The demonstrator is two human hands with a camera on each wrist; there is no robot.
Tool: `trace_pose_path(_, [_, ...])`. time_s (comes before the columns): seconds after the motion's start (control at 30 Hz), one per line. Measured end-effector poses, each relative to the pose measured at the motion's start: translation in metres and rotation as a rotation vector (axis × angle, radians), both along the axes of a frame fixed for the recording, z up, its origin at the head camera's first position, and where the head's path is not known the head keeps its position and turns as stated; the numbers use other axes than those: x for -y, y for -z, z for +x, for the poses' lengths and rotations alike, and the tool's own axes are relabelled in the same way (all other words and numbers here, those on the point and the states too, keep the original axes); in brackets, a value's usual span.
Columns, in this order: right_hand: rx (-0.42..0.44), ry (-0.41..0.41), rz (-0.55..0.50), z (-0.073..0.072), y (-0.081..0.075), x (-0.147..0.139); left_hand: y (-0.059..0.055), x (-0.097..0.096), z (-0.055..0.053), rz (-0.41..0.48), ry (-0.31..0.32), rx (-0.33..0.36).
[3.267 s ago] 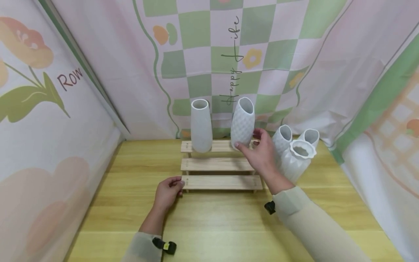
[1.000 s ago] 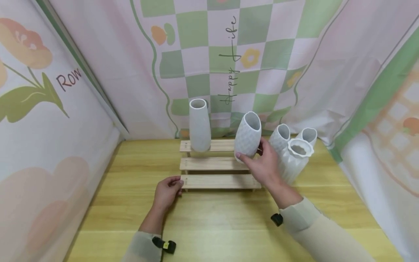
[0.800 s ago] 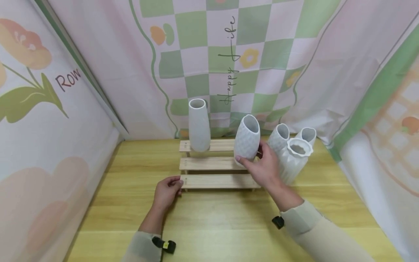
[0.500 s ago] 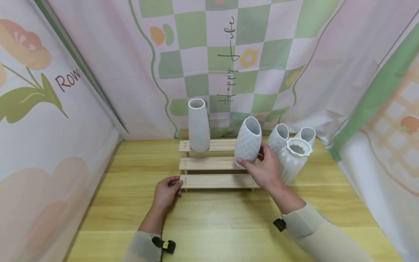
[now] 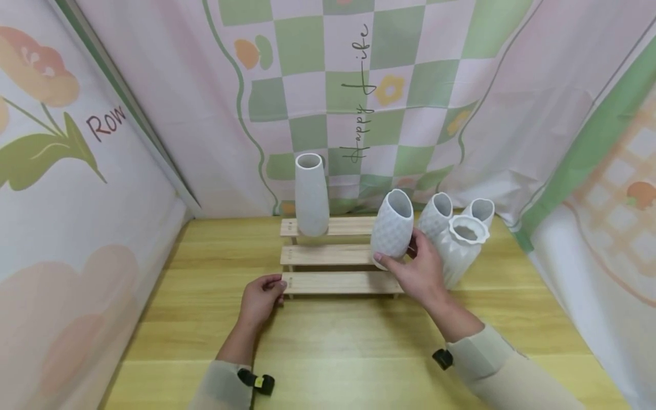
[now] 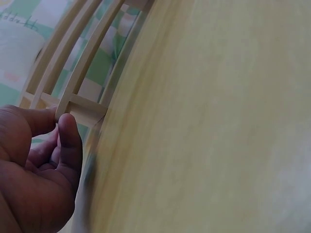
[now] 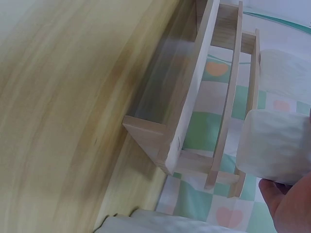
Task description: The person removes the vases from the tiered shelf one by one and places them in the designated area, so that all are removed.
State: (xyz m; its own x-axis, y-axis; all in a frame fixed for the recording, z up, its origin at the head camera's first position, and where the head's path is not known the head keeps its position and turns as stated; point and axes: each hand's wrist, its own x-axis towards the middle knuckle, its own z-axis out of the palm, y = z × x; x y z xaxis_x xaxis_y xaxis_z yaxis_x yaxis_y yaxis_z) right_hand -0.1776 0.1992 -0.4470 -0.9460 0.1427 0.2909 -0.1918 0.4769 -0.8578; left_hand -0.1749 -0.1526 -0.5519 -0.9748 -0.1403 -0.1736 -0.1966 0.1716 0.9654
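Note:
In the head view my right hand (image 5: 422, 272) grips a white vase (image 5: 391, 230) with a dimpled diamond pattern and a slanted mouth, low on its body. The vase overlaps the right part of the three-step wooden rack (image 5: 340, 283); in the right wrist view its base (image 7: 272, 145) shows beside the upper steps. My left hand (image 5: 260, 300) pinches the left end of the rack's lowest step, thumb and fingers meeting at the board (image 6: 65, 104) in the left wrist view. A tall smooth white vase (image 5: 312, 199) stands upright at the left of the top step.
Right of the rack, three more white vases stand close together on the wooden table (image 5: 328, 353): a front one with a frilled rim (image 5: 461, 250), a dimpled one (image 5: 435, 216) and one behind (image 5: 482, 210). A checked curtain (image 5: 348, 102) hangs behind.
The dimpled vase has come off the top step, moving down, toward me and slightly right in my right hand. My left hand has stayed at the rack's end.

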Motion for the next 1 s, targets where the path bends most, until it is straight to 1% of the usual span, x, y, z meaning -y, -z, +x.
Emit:
trace_pose_path(0.2, [0.020, -0.009, 0.003, 0.004, 0.002, -0.002, 0.000, 0.000, -0.001, 0.004, -0.002, 0.004])
trace_pose_path(0.47, [0.015, -0.020, -0.005, 0.008, 0.006, -0.006, -0.001, -0.001, -0.001, 0.007, -0.007, 0.006])
trace_pose_path(0.63, [0.027, -0.022, 0.007, 0.011, 0.009, -0.009, -0.001, -0.001, -0.001, 0.015, -0.012, 0.012])
trace_pose_path(0.8, [0.036, -0.034, -0.007, 0.017, 0.011, -0.012, 0.000, 0.000, -0.002, 0.006, -0.011, 0.014])
trace_pose_path(1.0, [0.042, -0.031, -0.030, 0.024, 0.012, -0.014, 0.002, 0.001, -0.002, 0.004, -0.002, -0.005])
